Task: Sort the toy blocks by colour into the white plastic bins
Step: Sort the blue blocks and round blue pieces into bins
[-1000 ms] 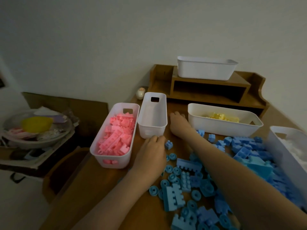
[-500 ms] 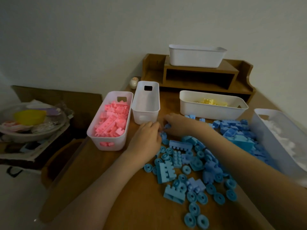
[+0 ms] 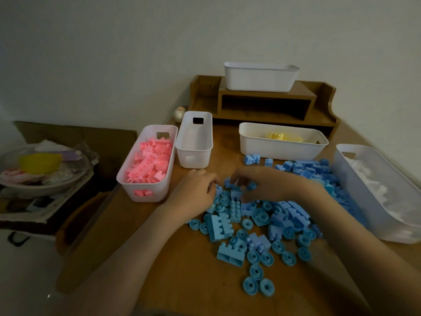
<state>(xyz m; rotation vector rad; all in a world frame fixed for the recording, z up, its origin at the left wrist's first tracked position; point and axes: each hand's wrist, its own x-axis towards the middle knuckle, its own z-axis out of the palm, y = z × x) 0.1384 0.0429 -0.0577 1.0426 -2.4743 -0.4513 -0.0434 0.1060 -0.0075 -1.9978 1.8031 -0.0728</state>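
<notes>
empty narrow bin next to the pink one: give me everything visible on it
The narrow white bin looks like slightly translucent plastic: rectangular, with rounded corners and a rolled rim. Its far end wall has a rectangular handle cut-out, and a fainter one shows in the near wall. It looks empty. It stands upright on the wooden table, long side running away from the camera, right beside the pink-block bin; whether the rims touch is unclear. The left hand lies just in front of it, not touching.

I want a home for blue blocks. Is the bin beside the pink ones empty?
Empty. The narrow white bin shows only its bare white inside, no blocks.
</notes>
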